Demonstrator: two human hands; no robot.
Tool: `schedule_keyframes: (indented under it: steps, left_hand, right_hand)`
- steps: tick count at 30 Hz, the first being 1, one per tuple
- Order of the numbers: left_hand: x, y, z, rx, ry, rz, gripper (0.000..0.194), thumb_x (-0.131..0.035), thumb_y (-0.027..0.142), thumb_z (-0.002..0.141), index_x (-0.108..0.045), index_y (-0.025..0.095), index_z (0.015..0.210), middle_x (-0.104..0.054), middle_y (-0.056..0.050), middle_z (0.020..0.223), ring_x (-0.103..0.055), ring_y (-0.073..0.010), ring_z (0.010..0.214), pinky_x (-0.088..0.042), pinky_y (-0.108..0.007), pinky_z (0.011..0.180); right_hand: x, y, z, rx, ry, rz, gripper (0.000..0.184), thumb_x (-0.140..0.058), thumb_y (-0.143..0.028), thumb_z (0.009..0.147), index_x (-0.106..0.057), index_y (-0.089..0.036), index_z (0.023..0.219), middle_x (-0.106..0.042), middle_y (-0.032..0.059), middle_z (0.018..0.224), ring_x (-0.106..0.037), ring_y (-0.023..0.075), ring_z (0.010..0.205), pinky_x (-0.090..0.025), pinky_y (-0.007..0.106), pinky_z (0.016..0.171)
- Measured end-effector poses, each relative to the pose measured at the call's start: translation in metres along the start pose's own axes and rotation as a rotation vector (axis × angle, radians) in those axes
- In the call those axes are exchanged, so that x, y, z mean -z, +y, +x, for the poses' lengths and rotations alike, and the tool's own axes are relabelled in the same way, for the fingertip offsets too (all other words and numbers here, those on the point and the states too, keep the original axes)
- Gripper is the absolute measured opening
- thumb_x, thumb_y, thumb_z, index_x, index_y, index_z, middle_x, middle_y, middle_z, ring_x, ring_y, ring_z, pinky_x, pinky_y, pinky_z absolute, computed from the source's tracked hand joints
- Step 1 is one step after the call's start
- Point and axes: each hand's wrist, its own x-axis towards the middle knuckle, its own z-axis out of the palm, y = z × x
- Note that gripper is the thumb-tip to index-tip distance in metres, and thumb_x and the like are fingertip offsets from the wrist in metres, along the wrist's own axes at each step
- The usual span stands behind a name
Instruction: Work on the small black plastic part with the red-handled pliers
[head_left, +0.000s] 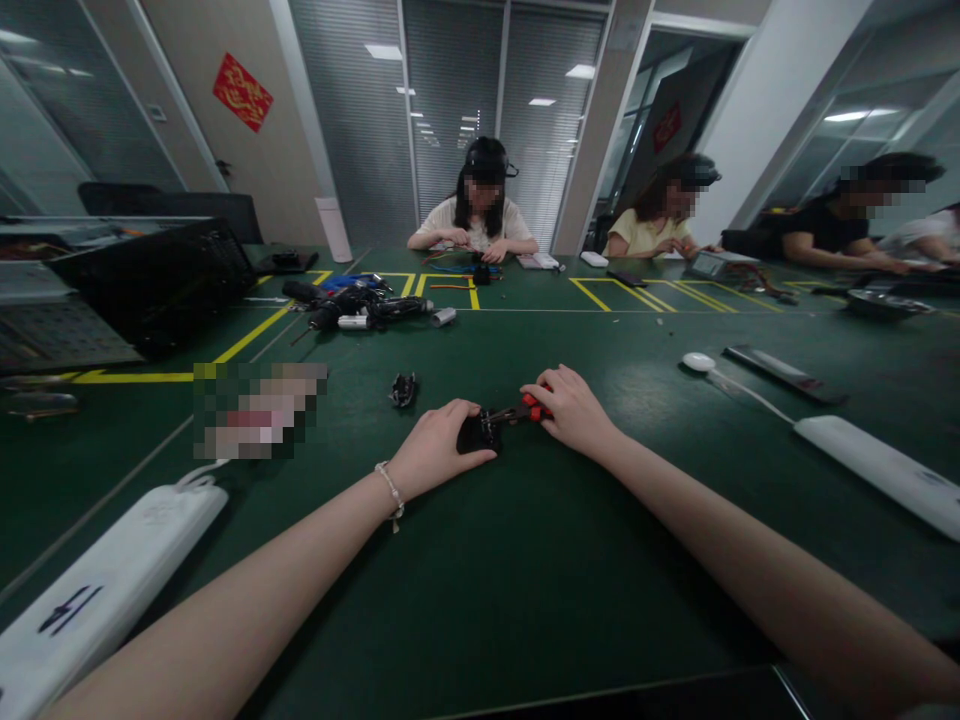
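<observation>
In the middle of the green table, my left hand point(435, 447) grips a small black part point(478, 434) between thumb and fingers. Its exact kind is too dark and small to make out. My right hand point(574, 412) is wrapped around the red handles of a pair of pliers point(517, 412). The jaws of the pliers point left and reach the right side of the black part. Another small dark piece point(403, 390) lies on the table, beyond my left hand and a little to its left.
White power banks point(112, 590) lie left and right, with cables. A phone point(784, 373) rests at right. Black cables and tools point(360, 305) are heaped farther back. A black computer case point(157, 285) stands at left. Several people sit along the far side, one person point(480, 215) directly opposite.
</observation>
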Motion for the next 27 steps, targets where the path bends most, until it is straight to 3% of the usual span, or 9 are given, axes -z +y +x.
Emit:
schedule_keyframes:
  steps: [7, 14, 27]
  left_hand:
    - [0.0005, 0.0008, 0.0001, 0.011, -0.007, 0.001, 0.051, -0.056, 0.05, 0.07, -0.044, 0.02, 0.109, -0.053, -0.005, 0.108, -0.052, -0.0231, 0.096, -0.039, -0.037, 0.082]
    - [0.0002, 0.0013, -0.0003, 0.003, 0.002, 0.009, 0.05, -0.057, 0.048, 0.07, -0.043, 0.021, 0.109, -0.052, -0.005, 0.108, -0.052, -0.0227, 0.095, -0.039, -0.036, 0.082]
    - [0.0011, 0.002, 0.0001, 0.026, -0.009, -0.002, 0.05, -0.057, 0.049, 0.069, -0.044, 0.021, 0.108, -0.052, -0.005, 0.109, -0.052, -0.0236, 0.096, -0.039, -0.037, 0.082]
  right_hand:
    - [0.0008, -0.0024, -0.0002, -0.042, -0.016, 0.025, 0.042, -0.053, -0.013, 0.064, -0.051, -0.018, 0.106, -0.048, 0.0087, 0.093, -0.042, 0.0211, 0.085, -0.031, 0.035, 0.074]
    - [0.0029, -0.0039, 0.0, -0.051, -0.013, 0.009, 0.034, -0.052, -0.016, 0.062, -0.053, -0.018, 0.096, -0.05, 0.0082, 0.091, -0.04, 0.0222, 0.085, -0.027, 0.034, 0.073]
    - [0.0047, -0.0053, 0.0018, 0.0, -0.017, -0.078, 0.035, -0.054, -0.016, 0.066, -0.052, -0.017, 0.101, -0.053, 0.0094, 0.093, -0.042, 0.0228, 0.087, -0.028, 0.034, 0.074]
